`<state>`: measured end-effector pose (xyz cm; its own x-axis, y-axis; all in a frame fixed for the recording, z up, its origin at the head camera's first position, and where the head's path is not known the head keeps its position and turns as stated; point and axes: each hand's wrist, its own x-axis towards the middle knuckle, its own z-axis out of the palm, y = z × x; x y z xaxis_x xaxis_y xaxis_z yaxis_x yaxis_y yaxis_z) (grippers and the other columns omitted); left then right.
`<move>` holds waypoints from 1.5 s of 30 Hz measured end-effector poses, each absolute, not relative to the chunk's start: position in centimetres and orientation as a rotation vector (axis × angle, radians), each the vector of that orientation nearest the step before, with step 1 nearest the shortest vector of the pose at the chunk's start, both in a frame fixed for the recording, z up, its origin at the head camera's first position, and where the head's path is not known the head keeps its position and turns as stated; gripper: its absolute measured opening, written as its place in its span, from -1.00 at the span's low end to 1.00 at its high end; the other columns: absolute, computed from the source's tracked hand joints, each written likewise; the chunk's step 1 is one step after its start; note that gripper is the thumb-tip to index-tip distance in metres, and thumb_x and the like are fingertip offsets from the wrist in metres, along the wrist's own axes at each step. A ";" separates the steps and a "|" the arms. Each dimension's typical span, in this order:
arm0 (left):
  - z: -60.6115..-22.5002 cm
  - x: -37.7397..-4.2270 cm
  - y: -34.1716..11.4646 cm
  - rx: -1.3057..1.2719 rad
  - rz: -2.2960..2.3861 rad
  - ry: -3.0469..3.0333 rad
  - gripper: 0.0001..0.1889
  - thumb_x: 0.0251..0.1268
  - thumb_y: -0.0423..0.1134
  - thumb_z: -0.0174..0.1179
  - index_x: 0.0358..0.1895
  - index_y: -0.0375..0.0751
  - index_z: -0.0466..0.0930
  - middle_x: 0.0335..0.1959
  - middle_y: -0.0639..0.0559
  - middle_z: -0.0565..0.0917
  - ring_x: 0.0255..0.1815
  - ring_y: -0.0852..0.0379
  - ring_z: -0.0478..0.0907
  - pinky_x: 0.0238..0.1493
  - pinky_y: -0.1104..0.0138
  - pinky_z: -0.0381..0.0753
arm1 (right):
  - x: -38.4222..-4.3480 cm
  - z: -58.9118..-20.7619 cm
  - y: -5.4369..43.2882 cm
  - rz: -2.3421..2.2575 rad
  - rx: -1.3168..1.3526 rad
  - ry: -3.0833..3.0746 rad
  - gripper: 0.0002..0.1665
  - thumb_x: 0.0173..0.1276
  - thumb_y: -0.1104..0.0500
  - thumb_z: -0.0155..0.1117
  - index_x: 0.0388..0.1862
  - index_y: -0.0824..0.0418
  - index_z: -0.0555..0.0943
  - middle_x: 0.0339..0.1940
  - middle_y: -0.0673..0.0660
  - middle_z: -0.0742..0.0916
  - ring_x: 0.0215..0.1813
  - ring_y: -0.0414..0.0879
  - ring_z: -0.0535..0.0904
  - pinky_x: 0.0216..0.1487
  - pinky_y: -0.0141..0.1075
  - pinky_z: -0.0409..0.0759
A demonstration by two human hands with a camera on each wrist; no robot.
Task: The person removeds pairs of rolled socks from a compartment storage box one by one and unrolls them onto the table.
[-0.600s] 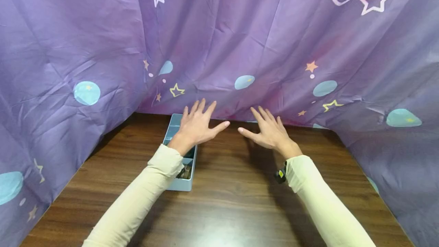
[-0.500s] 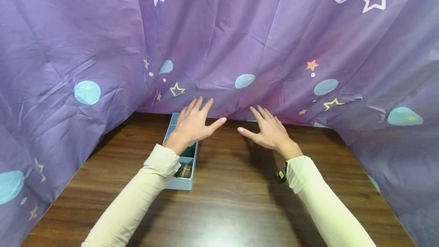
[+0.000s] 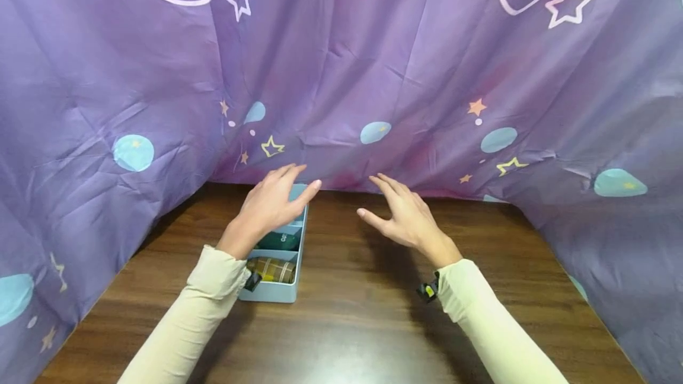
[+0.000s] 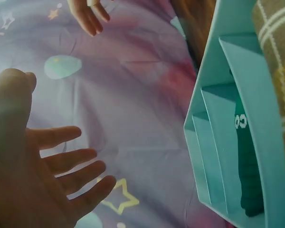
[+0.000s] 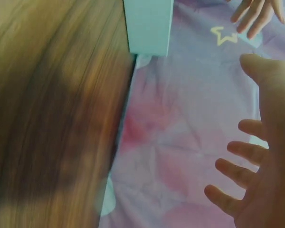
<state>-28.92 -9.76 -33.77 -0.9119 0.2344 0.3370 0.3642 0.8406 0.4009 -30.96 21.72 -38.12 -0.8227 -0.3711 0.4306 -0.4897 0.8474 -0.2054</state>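
Note:
My left hand (image 3: 269, 203) hovers above a light blue divided box (image 3: 272, 294), fingers extended and thumb spread, holding nothing. In the box's nearest compartment lies a brown plaid cloth item (image 3: 276, 269) with white and yellow lines. The compartment behind it holds a dark green cloth item (image 4: 247, 156) with white letters, only partly readable. Farther compartments show bare in the left wrist view; in the head view the left hand partly covers them. To the right of the box, my right hand (image 3: 408, 215) hangs over the table, fingers extended and nothing in it.
The box stands on a brown wooden table (image 3: 341, 313), left of its middle and near the back edge. A purple curtain (image 3: 320, 64) with stars and moons hangs behind and at both sides. Each wrist carries a small dark camera (image 3: 428, 290).
My left hand has moved left and slightly towards me, uncovering more of the plaid and green items. The right hand has shifted slightly left. The head view has tilted a little.

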 end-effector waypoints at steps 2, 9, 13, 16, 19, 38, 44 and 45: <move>-34.2 -28.5 -10.3 -0.447 -0.689 -2.756 -0.18 0.58 0.50 -0.15 0.61 0.05 0.43 0.64 -0.12 0.45 0.65 -0.19 0.39 0.53 -0.21 0.46 | -30.4 -38.5 21.4 0.438 0.660 -2.641 0.03 0.43 -0.51 0.27 0.72 -0.06 0.33 0.70 0.13 0.46 0.66 0.17 0.42 0.51 0.24 0.49; -35.9 -28.0 -13.1 -0.417 -0.719 -2.741 -0.26 0.64 0.41 -0.09 0.53 -0.05 0.52 0.52 -0.13 0.58 0.57 -0.20 0.48 0.51 -0.18 0.48 | -29.5 -38.8 20.0 0.460 0.724 -2.597 -0.05 0.45 -0.43 0.31 0.66 -0.01 0.42 0.64 0.13 0.53 0.60 0.15 0.49 0.53 0.17 0.49; -37.4 -28.1 -14.9 -0.391 -0.764 -2.772 -0.26 0.68 0.36 -0.11 0.54 -0.13 0.50 0.51 -0.18 0.59 0.56 -0.24 0.49 0.53 -0.19 0.46 | -29.5 -38.8 19.6 0.441 0.751 -2.606 -0.10 0.47 -0.40 0.32 0.64 -0.03 0.43 0.62 0.11 0.56 0.58 0.12 0.53 0.52 0.13 0.53; -38.6 -28.1 -16.0 -0.372 -0.810 -2.784 -0.26 0.71 0.33 -0.15 0.52 -0.20 0.52 0.49 -0.23 0.60 0.52 -0.27 0.53 0.49 -0.20 0.49 | -29.4 -38.9 19.3 0.436 0.767 -2.613 -0.13 0.48 -0.37 0.31 0.65 -0.07 0.43 0.62 0.07 0.56 0.58 0.09 0.54 0.49 0.10 0.56; -39.8 -28.2 -16.6 -0.360 -0.846 -2.772 -0.30 0.74 0.27 -0.15 0.45 -0.25 0.57 0.42 -0.28 0.65 0.45 -0.29 0.58 0.44 -0.21 0.53 | -29.3 -39.1 18.9 0.444 0.793 -2.610 -0.17 0.50 -0.33 0.32 0.64 -0.09 0.44 0.61 0.04 0.57 0.57 0.04 0.55 0.47 0.08 0.59; -42.5 -29.8 -17.4 -0.457 -0.892 -2.610 -0.68 0.48 -0.45 0.09 0.15 -0.33 0.74 0.19 -0.34 0.76 0.18 -0.30 0.73 0.29 -0.15 0.63 | -27.5 -39.1 15.2 0.535 0.950 -2.565 -0.28 0.53 -0.20 0.36 0.60 -0.13 0.48 0.52 -0.05 0.64 0.53 -0.09 0.57 0.42 0.00 0.65; -42.7 -30.0 -17.9 -0.439 -0.951 -2.633 -0.66 0.47 -0.50 0.07 0.18 -0.34 0.72 0.26 -0.37 0.71 0.19 -0.30 0.73 0.28 -0.16 0.65 | -26.8 -39.7 14.1 0.539 1.029 -2.541 -0.30 0.53 -0.15 0.38 0.58 -0.08 0.50 0.52 -0.02 0.65 0.53 -0.10 0.57 0.45 -0.07 0.63; -42.7 -30.0 -18.0 -0.432 -0.958 -2.636 -0.66 0.47 -0.50 0.08 0.18 -0.34 0.72 0.25 -0.37 0.71 0.18 -0.30 0.73 0.27 -0.16 0.65 | -26.8 -39.8 14.0 0.541 1.038 -2.537 -0.31 0.53 -0.14 0.38 0.58 -0.07 0.50 0.51 -0.01 0.65 0.53 -0.11 0.58 0.45 -0.07 0.63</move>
